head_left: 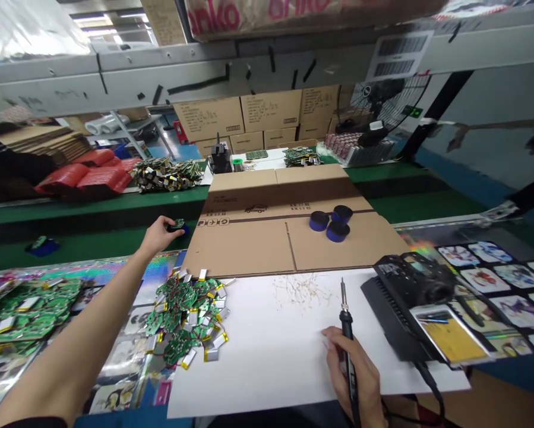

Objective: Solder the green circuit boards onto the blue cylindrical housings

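Observation:
My left hand (pixel 158 235) reaches out over the green belt at the far left edge of the cardboard, its fingers closed on a blue round cup with a small green circuit board (pixel 177 224) at its top. In my right hand (pixel 360 374) is a soldering iron (pixel 347 326), gripped like a pen with its tip pointing up and away over the white sheet (pixel 267 356). Between my arms lies a heap of green circuit boards (pixel 190 315) with silver battery cells wired to them. Thin wire scraps (pixel 305 291) are scattered beyond the iron.
Three blue-and-black round cups (pixel 337 230) stand on the flattened cardboard (pixel 244 246). To the right sits a black soldering station (pixel 395 321) with a yellow sponge (pixel 454 339). Another blue cup (pixel 43 246) is on the green belt (pixel 92 223). A metal shelf beam (pixel 258 77) crosses overhead.

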{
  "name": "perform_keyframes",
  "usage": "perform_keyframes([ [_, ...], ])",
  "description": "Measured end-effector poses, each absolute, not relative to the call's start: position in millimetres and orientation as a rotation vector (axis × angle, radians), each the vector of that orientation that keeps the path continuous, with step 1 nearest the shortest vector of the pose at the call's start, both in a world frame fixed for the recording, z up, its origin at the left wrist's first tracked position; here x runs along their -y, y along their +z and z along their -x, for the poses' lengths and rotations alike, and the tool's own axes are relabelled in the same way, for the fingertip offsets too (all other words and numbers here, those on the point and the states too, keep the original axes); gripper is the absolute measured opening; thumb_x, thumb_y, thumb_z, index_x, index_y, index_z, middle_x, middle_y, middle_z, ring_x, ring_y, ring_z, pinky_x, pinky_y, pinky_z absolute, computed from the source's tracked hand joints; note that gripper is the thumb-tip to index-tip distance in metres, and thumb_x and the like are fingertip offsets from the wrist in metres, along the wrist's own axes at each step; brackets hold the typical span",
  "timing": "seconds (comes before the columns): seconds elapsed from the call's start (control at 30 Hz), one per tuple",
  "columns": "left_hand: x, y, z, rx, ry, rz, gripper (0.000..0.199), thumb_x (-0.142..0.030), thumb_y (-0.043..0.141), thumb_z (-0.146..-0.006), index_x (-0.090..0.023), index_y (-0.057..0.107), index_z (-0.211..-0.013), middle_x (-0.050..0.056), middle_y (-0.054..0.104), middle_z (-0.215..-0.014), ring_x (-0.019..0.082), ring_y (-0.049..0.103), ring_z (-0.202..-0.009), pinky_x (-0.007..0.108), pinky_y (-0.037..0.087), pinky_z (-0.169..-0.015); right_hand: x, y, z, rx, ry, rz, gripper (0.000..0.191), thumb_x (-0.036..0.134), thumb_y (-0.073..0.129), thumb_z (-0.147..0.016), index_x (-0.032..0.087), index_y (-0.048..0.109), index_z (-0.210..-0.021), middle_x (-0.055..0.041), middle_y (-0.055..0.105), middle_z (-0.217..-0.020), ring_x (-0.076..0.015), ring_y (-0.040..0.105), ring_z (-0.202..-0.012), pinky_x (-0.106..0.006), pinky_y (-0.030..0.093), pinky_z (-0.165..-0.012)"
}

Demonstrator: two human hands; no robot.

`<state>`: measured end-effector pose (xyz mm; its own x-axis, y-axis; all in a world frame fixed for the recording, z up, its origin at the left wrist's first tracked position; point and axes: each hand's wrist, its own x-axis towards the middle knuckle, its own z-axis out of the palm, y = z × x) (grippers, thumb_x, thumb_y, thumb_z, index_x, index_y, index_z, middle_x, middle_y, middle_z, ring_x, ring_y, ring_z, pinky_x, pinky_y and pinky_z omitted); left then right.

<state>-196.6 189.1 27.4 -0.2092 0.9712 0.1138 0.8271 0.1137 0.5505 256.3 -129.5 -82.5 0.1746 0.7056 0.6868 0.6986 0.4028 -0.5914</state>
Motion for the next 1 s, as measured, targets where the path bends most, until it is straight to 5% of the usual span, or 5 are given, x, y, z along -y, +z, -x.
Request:
perform_keyframes([
  [0.23, -200, 49, 136, -1.999, 0.909, -1.984, 0.032, -0.031, 0.069, -0.077, -0.018, 0.055, -0.104, 0.018, 0.059, -0.127, 0.039, 0.053, -0.138, 0.059, 0.04, -0.124, 130, -88, -256, 1.51, -0.014, 1.301, 0.031, 0.01, 0.065, -0.094, 0.026, 0.073, -0.12, -0.0065, 0.085, -0.101, -0.0262, 0.086, -0.083, -0.035, 0.075, -0.075],
  [0.33, -200, 54, 66, -1.61, 0.824, -2.199, 0.028, -0.029, 0.064, -0.087, -0.018, 0.061, -0.113, 0.014, 0.065, -0.127, 0.032, 0.063, -0.129, 0.052, 0.048, -0.12, 129, -88, -256, 1.504, -0.032, 1.295, 0.03, 0.01, 0.066, -0.094, 0.026, 0.073, -0.119, -0.0067, 0.085, -0.101, -0.0265, 0.086, -0.084, -0.034, 0.075, -0.072],
  [0.57, -174, 23, -123, -0.873, 0.577, -2.389, 0.069, -0.027, 0.084, -0.084, -0.024, 0.057, -0.147, 0.017, 0.044, -0.165, 0.033, 0.05, -0.153, 0.045, 0.045, -0.126, 130, -93, -257, 1.451, -0.037, 1.346, 0.024, 0.013, 0.064, -0.096, 0.025, 0.071, -0.115, -0.0083, 0.085, -0.102, -0.0288, 0.086, -0.086, -0.039, 0.075, -0.073],
  [0.8, -179, 8, -179, -0.939, 0.624, -2.337, 0.016, -0.029, 0.073, -0.096, -0.018, 0.063, -0.101, 0.016, 0.066, -0.125, 0.032, 0.066, -0.121, 0.046, 0.053, -0.109, 131, -97, -259, 1.433, -0.032, 1.36, 0.022, 0.015, 0.062, -0.097, 0.025, 0.071, -0.114, -0.0085, 0.084, -0.101, -0.0305, 0.086, -0.087, -0.042, 0.075, -0.071],
  [1.0, -150, 37, -113, -0.851, 0.525, -2.379, 0.026, -0.031, 0.084, -0.084, -0.02, 0.062, -0.089, 0.006, 0.067, -0.099, 0.027, 0.066, -0.102, 0.038, 0.052, -0.093, 132, -96, -260, 1.445, 0.001, 1.343, 0.022, 0.015, 0.065, -0.097, 0.025, 0.071, -0.115, -0.0086, 0.084, -0.102, -0.028, 0.085, -0.088, -0.039, 0.074, -0.072],
])
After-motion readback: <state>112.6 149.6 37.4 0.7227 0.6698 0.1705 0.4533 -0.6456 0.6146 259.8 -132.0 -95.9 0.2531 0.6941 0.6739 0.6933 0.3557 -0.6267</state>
